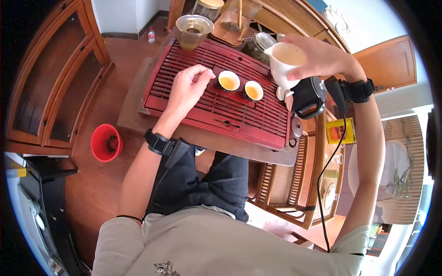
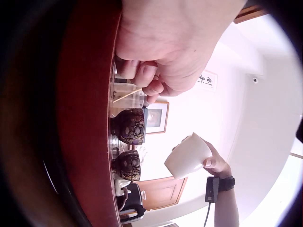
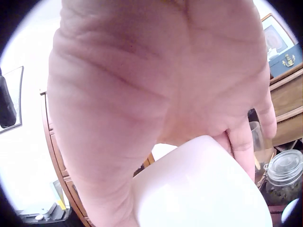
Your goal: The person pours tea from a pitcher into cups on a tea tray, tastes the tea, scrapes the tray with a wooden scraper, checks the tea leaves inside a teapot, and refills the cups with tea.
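My right hand (image 1: 317, 56) grips a white pitcher (image 1: 279, 69) around its side, thumb on one face and fingers on the other. In the left wrist view the white pitcher (image 2: 188, 156) is held up in the air, well above the tray. My left hand (image 1: 186, 89) rests at the red slatted tea tray (image 1: 207, 103), its fingers loosely curled around nothing, close beside a small cup (image 1: 229, 73). A second cup (image 1: 253, 83) stands to the right. Both are white inside, dark and patterned outside, and contain amber tea.
A glass vessel with a strainer (image 1: 193, 27) stands at the tray's far left corner. Beyond the tray are a lidded jar (image 1: 264, 42) and a wooden-lidded jar (image 1: 208, 8). A black kettle (image 1: 309, 94) and a brown teapot (image 1: 296, 128) sit at the right. A red bin (image 1: 107, 154) is on the floor.
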{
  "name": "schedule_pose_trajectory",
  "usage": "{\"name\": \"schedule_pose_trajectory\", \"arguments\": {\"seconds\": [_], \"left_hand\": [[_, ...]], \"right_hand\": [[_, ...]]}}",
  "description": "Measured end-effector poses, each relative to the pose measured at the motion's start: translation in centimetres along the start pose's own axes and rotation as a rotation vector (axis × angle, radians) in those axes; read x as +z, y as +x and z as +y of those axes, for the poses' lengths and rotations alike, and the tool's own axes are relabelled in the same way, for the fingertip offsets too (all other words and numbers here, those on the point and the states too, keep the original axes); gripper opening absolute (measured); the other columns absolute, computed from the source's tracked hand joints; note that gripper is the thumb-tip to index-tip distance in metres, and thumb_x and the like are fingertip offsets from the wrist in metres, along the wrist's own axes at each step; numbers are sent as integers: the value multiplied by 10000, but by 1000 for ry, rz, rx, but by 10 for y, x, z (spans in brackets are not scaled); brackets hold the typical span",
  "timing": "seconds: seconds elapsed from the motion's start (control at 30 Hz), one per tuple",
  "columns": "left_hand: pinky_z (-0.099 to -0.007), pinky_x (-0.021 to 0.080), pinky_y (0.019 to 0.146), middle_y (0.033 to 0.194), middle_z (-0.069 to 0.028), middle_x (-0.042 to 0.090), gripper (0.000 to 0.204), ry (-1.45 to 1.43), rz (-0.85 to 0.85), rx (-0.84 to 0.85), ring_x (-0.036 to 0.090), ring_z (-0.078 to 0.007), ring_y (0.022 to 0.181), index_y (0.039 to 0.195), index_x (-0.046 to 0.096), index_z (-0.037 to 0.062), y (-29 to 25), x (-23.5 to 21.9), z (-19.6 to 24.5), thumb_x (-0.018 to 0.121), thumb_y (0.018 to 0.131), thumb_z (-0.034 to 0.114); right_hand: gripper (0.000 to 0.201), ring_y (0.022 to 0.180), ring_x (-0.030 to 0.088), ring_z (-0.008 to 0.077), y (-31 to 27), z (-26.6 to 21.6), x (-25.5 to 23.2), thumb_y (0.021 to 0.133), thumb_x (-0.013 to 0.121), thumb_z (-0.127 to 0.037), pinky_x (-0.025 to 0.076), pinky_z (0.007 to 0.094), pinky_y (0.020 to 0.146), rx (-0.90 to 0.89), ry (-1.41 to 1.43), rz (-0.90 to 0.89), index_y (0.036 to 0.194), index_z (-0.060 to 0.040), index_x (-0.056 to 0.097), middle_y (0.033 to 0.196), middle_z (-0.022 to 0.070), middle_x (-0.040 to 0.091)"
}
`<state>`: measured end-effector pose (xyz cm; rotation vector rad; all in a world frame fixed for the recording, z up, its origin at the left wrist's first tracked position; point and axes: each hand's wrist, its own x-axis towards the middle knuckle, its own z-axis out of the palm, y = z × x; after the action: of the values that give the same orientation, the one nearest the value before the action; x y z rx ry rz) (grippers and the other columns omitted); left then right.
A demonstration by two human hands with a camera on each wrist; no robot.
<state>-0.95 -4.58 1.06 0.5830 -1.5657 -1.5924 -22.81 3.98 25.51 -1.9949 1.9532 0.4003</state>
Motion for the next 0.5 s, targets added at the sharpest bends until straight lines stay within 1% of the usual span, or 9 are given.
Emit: {"name": "schedule_pose_trajectory", "arguments": {"seconds": [0.03,0.1,0.2,0.23,0.3,0.33,0.37,0.43,0.5], "left_hand": [[-196,290,480,622,67,467,193,62,-8,29,381,-11,547,911,683,35,-1,1,0,584,973,188],[-226,405,557,704,-2,620,182,129,5,41,495,-30,621,902,680,-16,1,-1,3,611,945,146],[-252,455,611,747,-51,667,198,281,-51,88,562,-68,653,917,685,-25,2,-1,14,608,946,155],[-268,481,651,771,-87,686,206,335,-83,185,605,-95,683,930,684,-29,6,-2,19,613,939,164],[-217,388,528,713,28,614,196,370,-113,349,484,-34,606,946,701,12,20,5,42,596,962,177],[-218,399,547,726,17,623,200,493,-179,322,491,-34,620,949,699,10,26,10,69,600,959,183],[-303,485,632,772,-124,686,228,536,-256,174,646,-150,698,927,682,-20,36,19,92,626,919,200],[-344,507,656,821,-156,695,289,641,-401,350,681,-223,745,951,680,-7,66,44,101,651,891,273],[-412,527,704,878,-191,696,401,813,-507,395,687,-315,812,969,677,-7,92,77,97,690,831,369]], "right_hand": [[737,1024,632,316,-8,8,0,697,776,-444,486,382,895,-12,14,117,1240,-14,525,1097,165,650],[725,1065,624,312,-21,25,-4,709,775,-434,474,378,929,13,10,147,1248,-21,522,1136,165,642],[695,1046,609,264,-44,45,-2,697,763,-362,466,364,919,76,44,245,1255,-34,510,1115,141,626],[695,1046,609,264,-53,50,-2,697,763,-362,466,364,919,89,54,255,1255,-34,510,1115,141,626],[714,1070,620,308,-69,55,0,714,763,-413,471,375,935,126,81,230,1254,-14,519,1123,180,642],[696,1058,624,314,-74,66,4,700,775,-384,473,378,928,113,74,252,1236,-15,528,1122,184,643],[696,1058,624,314,-79,70,7,700,775,-384,473,378,928,114,74,265,1236,-15,528,1122,184,643],[666,1017,620,269,-90,72,10,695,762,-349,473,365,906,153,72,262,1232,-44,511,1083,129,632],[686,1033,621,300,-100,65,11,685,771,-343,471,377,915,188,54,267,1239,-39,504,1082,159,635]]}}
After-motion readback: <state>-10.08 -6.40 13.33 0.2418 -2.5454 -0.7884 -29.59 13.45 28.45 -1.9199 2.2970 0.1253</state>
